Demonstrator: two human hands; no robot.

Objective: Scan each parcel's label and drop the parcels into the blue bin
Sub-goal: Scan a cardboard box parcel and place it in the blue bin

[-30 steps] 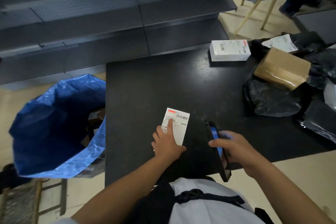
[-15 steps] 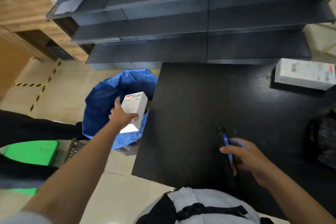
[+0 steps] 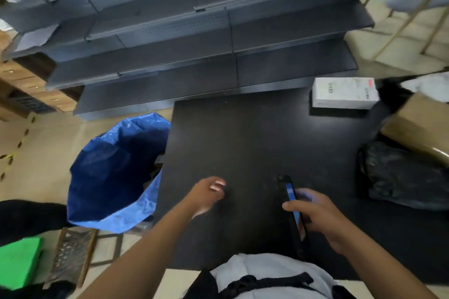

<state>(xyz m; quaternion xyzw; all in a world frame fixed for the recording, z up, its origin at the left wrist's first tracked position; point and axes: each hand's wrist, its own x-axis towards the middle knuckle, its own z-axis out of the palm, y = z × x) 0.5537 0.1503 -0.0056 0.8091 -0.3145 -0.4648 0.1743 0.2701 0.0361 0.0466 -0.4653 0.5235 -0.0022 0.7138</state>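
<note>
With the left hand (image 3: 206, 195) empty and loose-fingered over the surface (image 3: 243, 143) and the right hand (image 3: 313, 213) gripping the scanner (image 3: 292, 209), reaching hastily for the far white parcel (image 3: 343, 96) risks knocking it off, well away from the blue bin (image 3: 116, 172).

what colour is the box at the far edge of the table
White, with a small red mark near one corner; the box shows in the head view, though blurred.

Grey metal shelving (image 3: 184, 39) is filling the upper frame, standing on beige floor (image 3: 48, 143) behind a black worktop (image 3: 243, 143).
</note>
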